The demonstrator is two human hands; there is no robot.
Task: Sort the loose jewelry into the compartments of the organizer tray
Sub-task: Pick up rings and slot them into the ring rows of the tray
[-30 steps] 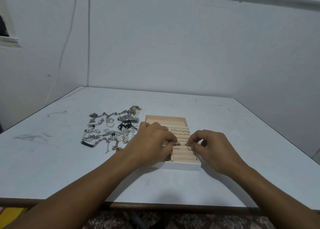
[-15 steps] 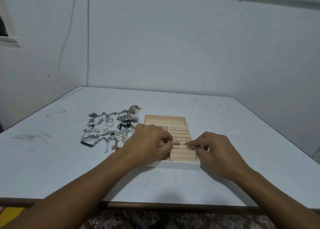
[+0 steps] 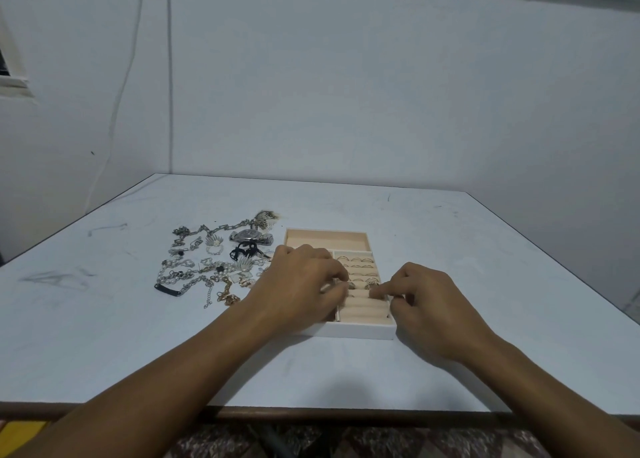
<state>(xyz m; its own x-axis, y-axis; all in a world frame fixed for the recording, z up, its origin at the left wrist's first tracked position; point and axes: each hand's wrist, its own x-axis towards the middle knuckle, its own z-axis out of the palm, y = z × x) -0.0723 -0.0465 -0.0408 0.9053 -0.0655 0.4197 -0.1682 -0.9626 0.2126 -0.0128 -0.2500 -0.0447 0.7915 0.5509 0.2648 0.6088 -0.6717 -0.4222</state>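
At the beige ring rolls [image 3: 363, 307] of the white organizer tray [image 3: 360, 331], left hand [image 3: 304, 284] and right hand [image 3: 426, 302] seem to seat gold rings [image 3: 356, 259]. Their fingers [image 3: 377, 294] are curled, but I cannot tell whether they grip anything. Next: pick from the tangled metal jewelry pile [image 3: 207, 270].

Left hand [image 3: 304, 284]: palm down, fingers curled inward.
Right hand [image 3: 429, 305]: palm down, forefinger and thumb tips close; grasp unclear.
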